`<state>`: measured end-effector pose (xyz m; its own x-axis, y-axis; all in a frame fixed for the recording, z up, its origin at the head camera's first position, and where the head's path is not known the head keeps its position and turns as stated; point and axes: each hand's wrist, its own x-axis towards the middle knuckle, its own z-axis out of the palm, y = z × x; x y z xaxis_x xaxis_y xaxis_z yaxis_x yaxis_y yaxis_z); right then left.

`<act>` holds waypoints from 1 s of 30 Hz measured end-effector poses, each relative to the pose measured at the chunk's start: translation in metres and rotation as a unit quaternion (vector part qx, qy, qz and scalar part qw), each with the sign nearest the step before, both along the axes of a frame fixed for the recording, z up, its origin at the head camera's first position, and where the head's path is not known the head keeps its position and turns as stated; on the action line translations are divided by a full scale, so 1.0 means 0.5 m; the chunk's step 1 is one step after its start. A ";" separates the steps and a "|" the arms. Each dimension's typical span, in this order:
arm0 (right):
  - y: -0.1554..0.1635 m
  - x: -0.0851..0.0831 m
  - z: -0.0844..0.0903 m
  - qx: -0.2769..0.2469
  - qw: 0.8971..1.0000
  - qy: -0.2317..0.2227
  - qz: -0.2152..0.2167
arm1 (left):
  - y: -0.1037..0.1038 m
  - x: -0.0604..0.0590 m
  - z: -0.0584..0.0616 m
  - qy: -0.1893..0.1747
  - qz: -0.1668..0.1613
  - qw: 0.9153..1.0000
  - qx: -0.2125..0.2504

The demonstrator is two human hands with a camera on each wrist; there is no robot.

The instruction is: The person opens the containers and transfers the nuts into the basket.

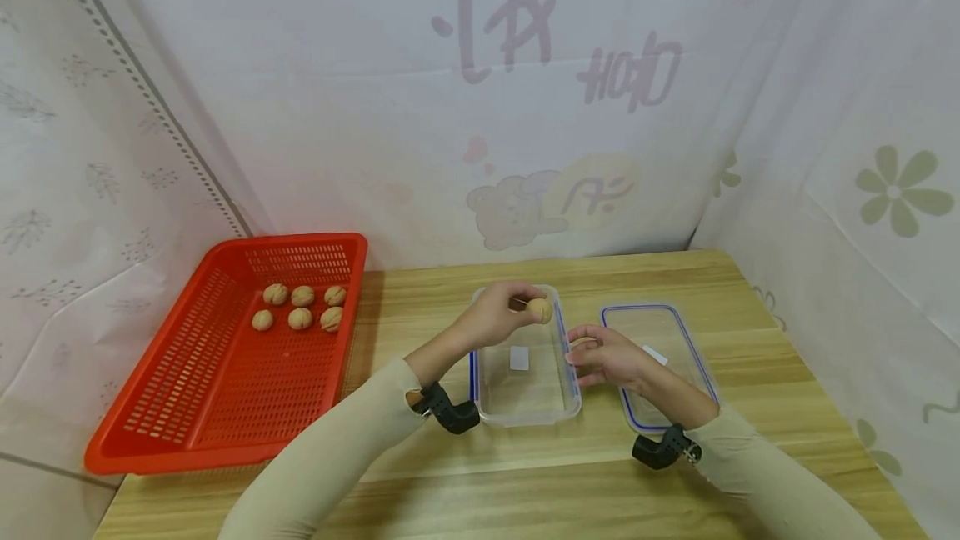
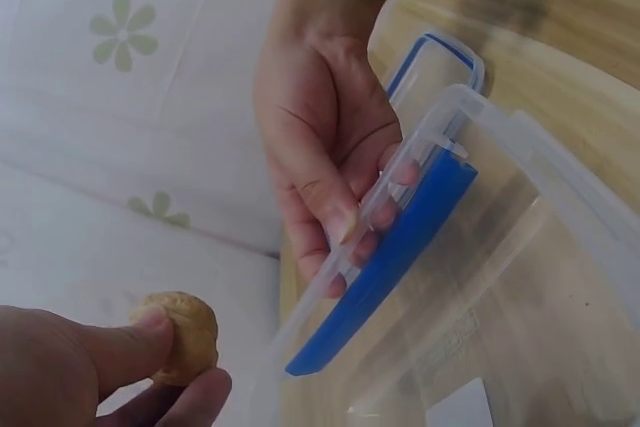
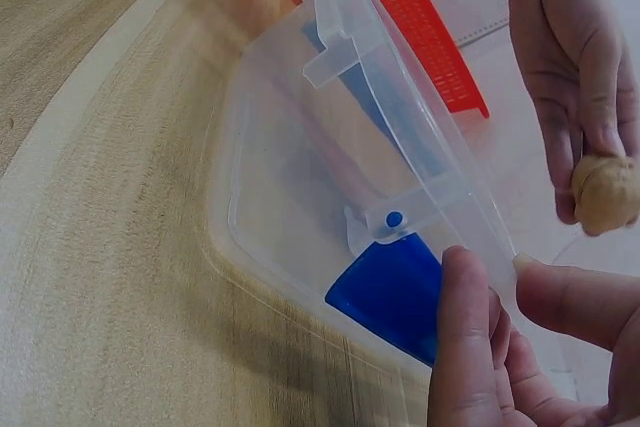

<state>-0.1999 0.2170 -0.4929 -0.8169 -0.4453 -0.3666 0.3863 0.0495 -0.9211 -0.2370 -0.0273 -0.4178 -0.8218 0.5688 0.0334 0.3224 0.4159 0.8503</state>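
My left hand [image 1: 495,317] pinches a walnut [image 1: 539,310] in its fingertips, over the far end of the clear container [image 1: 525,402] on the table [image 1: 420,307]. My right hand [image 1: 606,355] grips the container's right rim, thumb and fingers curled around it. The lid [image 1: 678,332] lies just beside.

Bare surface [image 1: 525,482] lies open at six o'clock, below the clear container [image 1: 525,407]. The red basket [image 1: 150,407] blocks nine o'clock, the lid [image 1: 693,340] three o'clock, the curtain [image 1: 420,107] twelve. The right hand [image 1: 607,357] grips the container's right rim; its mouth stays open.
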 end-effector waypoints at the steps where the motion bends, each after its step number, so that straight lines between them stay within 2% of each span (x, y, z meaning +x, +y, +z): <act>1: 0.000 0.000 0.000 0.000 1.000 0.000 0.000 | -0.004 0.001 0.003 -0.001 -0.003 1.000 -0.001; 8: -0.001 0.001 0.005 0.002 1.000 -0.001 -0.005 | -0.036 0.003 0.031 -0.013 -0.036 0.999 0.012; 12: -0.003 0.004 0.007 0.003 1.000 0.005 -0.002 | -0.063 0.004 0.044 -0.009 -0.047 0.999 0.023; 21: -0.001 0.003 0.004 0.011 1.000 0.010 -0.002 | -0.127 0.002 0.078 -0.005 -0.044 0.998 0.039; 26: 0.000 0.002 0.003 0.015 1.000 0.008 -0.006 | -0.163 0.001 0.095 -0.010 -0.047 0.998 0.032; 30: 0.000 0.003 0.005 0.015 1.000 0.007 -0.006 | -0.196 0.004 0.108 -0.014 -0.035 0.999 0.015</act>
<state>-0.1984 0.2171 -0.4904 -0.8276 -0.4245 -0.3674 0.3736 0.0720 -0.9248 -0.2348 -0.1253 -0.3637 -0.7807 0.6243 0.0285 0.3260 0.3680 0.8708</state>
